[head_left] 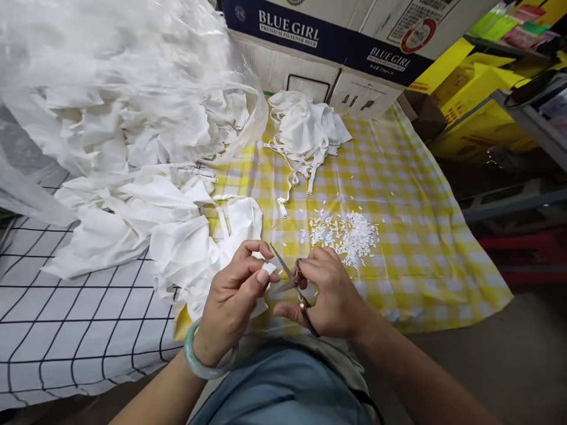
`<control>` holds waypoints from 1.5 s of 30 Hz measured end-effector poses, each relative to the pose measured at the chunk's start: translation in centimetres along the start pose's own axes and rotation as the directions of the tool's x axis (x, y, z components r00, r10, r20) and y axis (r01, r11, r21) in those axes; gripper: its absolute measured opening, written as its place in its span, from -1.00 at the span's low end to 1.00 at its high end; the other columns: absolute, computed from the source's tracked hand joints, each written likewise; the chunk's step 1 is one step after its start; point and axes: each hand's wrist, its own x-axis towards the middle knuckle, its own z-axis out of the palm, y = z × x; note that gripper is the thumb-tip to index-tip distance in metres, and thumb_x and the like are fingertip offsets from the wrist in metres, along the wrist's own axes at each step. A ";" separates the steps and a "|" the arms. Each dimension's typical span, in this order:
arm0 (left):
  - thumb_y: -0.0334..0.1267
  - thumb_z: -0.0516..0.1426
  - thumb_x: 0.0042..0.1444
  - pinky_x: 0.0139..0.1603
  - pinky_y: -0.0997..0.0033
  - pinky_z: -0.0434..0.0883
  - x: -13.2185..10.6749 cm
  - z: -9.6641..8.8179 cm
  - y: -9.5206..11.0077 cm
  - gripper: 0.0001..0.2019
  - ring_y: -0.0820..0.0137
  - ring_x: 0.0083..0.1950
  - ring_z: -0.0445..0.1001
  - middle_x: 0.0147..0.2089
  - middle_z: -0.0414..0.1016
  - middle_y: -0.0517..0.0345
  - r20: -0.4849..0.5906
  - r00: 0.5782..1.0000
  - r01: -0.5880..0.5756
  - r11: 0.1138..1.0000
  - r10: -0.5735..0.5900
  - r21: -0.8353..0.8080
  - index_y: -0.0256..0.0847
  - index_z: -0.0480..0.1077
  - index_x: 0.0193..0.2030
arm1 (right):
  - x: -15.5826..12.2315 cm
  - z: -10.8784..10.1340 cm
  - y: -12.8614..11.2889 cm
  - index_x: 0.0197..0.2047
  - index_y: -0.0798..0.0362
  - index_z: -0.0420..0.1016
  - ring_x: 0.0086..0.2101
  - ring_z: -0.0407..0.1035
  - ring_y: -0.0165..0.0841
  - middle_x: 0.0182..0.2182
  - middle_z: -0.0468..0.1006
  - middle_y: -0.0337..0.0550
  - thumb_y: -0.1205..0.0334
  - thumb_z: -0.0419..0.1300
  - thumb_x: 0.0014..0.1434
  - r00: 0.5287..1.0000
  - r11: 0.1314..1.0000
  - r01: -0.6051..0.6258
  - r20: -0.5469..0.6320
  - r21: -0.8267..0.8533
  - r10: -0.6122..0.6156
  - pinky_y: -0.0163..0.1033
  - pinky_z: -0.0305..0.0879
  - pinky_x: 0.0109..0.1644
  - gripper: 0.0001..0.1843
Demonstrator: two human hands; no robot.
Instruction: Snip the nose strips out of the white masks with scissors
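Between thumb and fingers, my left hand [239, 295] pinches a small white fabric end [268, 268]; it seems to belong to the white cloth piece [241, 221] lying beneath. My right hand [330, 289] has its fingers through the handles of a pair of scissors [305, 304]. The scissor blades are spread apart and point left, close to the pinched end. Past my right hand lies a heap of tiny white clippings [354, 236] on the yellow checked cloth. More white cloth pieces [128, 212] are piled left of my left hand.
A large clear plastic bag [133, 53] full of white cloth pieces fills the back left. Another pile of white pieces with straps [305, 124] lies before the cardboard boxes [287, 65]. The yellow checked tablecloth [425, 236] overlaps a white grid cloth [88, 330]. Metal shelving [531, 130] stands right.
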 end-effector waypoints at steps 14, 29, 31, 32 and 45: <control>-0.23 0.13 0.28 0.07 0.29 0.29 -0.1 0.3 0.0 -0.75 0.21 0.11 0.25 -0.12 0.26 0.03 0.063 0.998 0.019 0.999 -0.021 0.036 -0.18 0.45 -0.43 | -0.3 0.4 0.7 -0.58 0.07 0.32 -0.51 0.18 -0.43 -0.65 0.36 -0.32 -0.10 0.44 -0.11 1.000 0.998 0.026 -0.013 0.054 -0.025 -0.22 0.05 -0.23 -0.51; -0.30 0.12 0.28 0.10 0.30 0.26 0.0 0.4 -0.3 -0.78 0.23 0.10 0.20 -0.24 0.28 0.05 0.113 0.993 -0.026 0.998 0.019 0.055 -0.15 0.42 -0.42 | -0.2 0.5 0.5 -0.61 0.06 0.32 -0.52 0.21 -0.43 -0.66 0.39 -0.30 -0.10 0.41 -0.06 1.000 0.998 0.011 -0.001 0.055 -0.011 -0.22 0.05 -0.24 -0.52; -0.31 0.12 0.28 0.12 0.30 0.26 -0.1 0.4 -0.3 -0.80 0.23 0.11 0.18 -0.25 0.29 0.05 0.111 0.993 -0.039 0.998 0.033 0.052 -0.15 0.44 -0.40 | -0.3 0.5 0.6 -0.60 0.06 0.33 -0.53 0.22 -0.43 -0.66 0.39 -0.31 -0.10 0.40 -0.04 1.000 0.998 0.007 0.007 0.059 -0.007 -0.23 0.05 -0.25 -0.53; -0.31 0.12 0.28 0.13 0.30 0.26 -0.1 0.5 -0.4 -0.80 0.23 0.12 0.18 -0.24 0.29 0.04 0.111 0.993 -0.042 0.998 0.036 0.049 -0.14 0.45 -0.40 | -0.3 0.5 0.6 -0.60 0.06 0.34 -0.54 0.21 -0.44 -0.67 0.39 -0.31 -0.10 0.40 -0.03 1.000 0.998 0.004 0.008 0.057 -0.004 -0.23 0.05 -0.25 -0.53; -0.23 0.14 0.27 0.07 0.25 0.31 2.6 4.2 -1.1 -0.76 0.19 0.07 0.27 -0.27 0.36 0.00 0.246 0.969 -0.062 0.989 0.028 0.135 -0.18 0.49 -0.41 | -3.9 0.0 2.9 -0.68 0.06 0.29 -0.58 0.20 -0.45 -0.69 0.36 -0.27 -0.13 0.32 0.09 0.963 0.976 -0.210 -0.185 -0.061 0.196 -0.27 0.11 -0.35 -0.45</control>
